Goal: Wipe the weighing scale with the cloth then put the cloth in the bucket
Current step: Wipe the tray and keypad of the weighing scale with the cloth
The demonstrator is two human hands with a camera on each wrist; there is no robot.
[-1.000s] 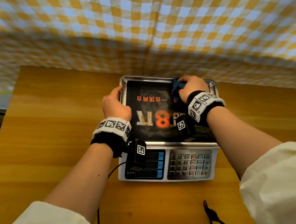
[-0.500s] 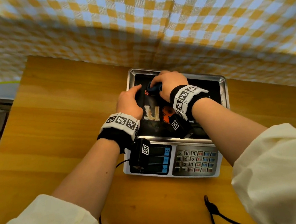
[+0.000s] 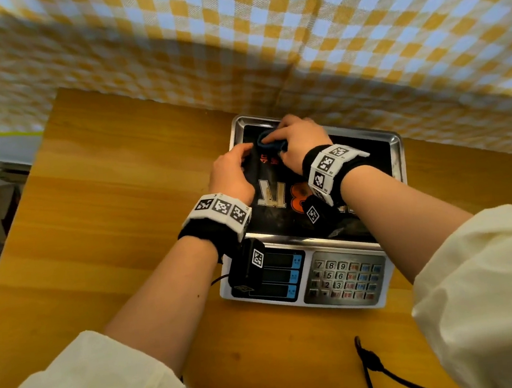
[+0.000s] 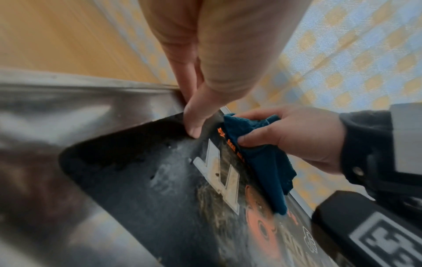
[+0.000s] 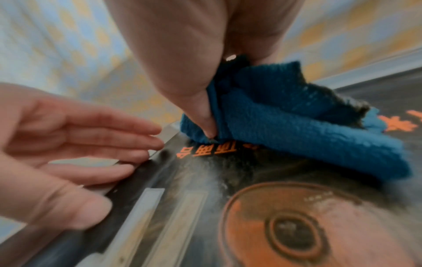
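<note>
The right hand (image 3: 298, 145) grips the bunched blue cloth (image 4: 258, 157) — thumb and fingers curled round it — and presses it on the far-left part of the weighing scale (image 3: 346, 279) platter. The left hand (image 3: 230, 174) lies with fingers straight along the platter's left edge, apparently resting on the rim. The scale sits on the wooden surface (image 3: 118, 214) — 1 black cord (image 3: 374, 368) lies near its front.

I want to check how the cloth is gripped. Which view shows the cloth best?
The right wrist view: the blue cloth fills the frame, bunched under the right hand. The left wrist view shows it smaller, from the side; the head view shows only a sliver.
</note>
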